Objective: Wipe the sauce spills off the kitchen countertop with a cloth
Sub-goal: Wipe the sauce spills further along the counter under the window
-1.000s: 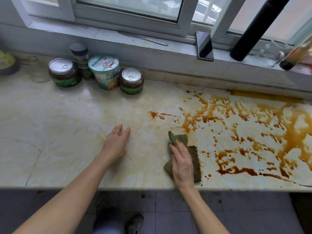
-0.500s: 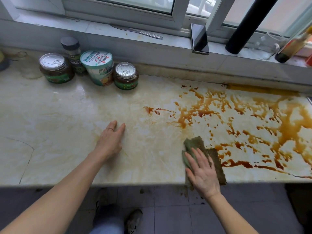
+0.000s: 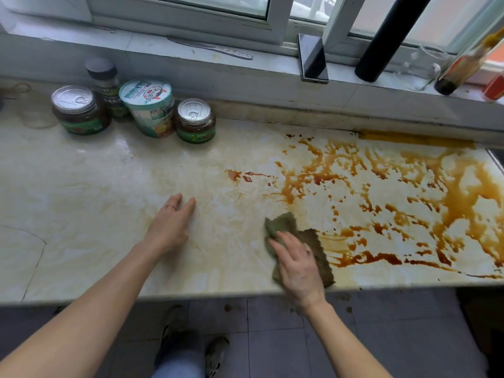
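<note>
Marble countertop, olive cloth — crumpled, sauce-browned

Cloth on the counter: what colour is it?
The cloth is dull olive green, browner on its right side; head view.

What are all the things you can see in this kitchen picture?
countertop: one, cream marble, under the window
sauce spills: many, orange-brown, right half of the countertop
cloth: one, greenish-brown, near the front edge
jars: two, dark with silver lids, back left
cup: one, white and teal, between the jars
spice bottle: one, dark cap, behind the left jar and cup
knife: one, silvery, on the sill
phone: one, black, leaning on the window frame
pipe: one, black, right of the phone
sauce bottle: one, dark brown, sill far right
left grip: one bare hand, flat on the countertop
right grip: one bare hand, pressing on the cloth
</note>
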The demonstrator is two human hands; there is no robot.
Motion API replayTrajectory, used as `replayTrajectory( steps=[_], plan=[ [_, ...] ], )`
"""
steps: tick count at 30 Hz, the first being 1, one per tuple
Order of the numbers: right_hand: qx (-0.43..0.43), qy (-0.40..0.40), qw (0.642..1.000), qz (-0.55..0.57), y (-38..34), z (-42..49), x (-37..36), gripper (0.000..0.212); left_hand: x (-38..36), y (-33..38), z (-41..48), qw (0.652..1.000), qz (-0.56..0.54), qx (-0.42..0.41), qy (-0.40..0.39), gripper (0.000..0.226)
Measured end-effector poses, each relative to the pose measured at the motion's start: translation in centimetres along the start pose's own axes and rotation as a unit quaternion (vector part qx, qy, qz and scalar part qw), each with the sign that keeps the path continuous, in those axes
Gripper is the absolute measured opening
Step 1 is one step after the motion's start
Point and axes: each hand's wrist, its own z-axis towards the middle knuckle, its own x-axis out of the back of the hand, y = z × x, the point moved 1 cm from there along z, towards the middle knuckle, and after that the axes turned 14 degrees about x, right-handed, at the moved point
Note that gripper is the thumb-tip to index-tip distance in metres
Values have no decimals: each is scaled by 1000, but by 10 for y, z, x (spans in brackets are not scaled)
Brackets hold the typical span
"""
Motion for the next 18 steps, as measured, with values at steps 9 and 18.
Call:
replayTrajectory(
  steps=[9,18],
  plan=[
    [-75,60,995,26,-20,50,-11,44,1,7,-3,1000,25,7,-2,75],
    [-186,49,981,2,-8,91,-12,39,4,7,-6,1000,30,3,-5,75]
  ],
)
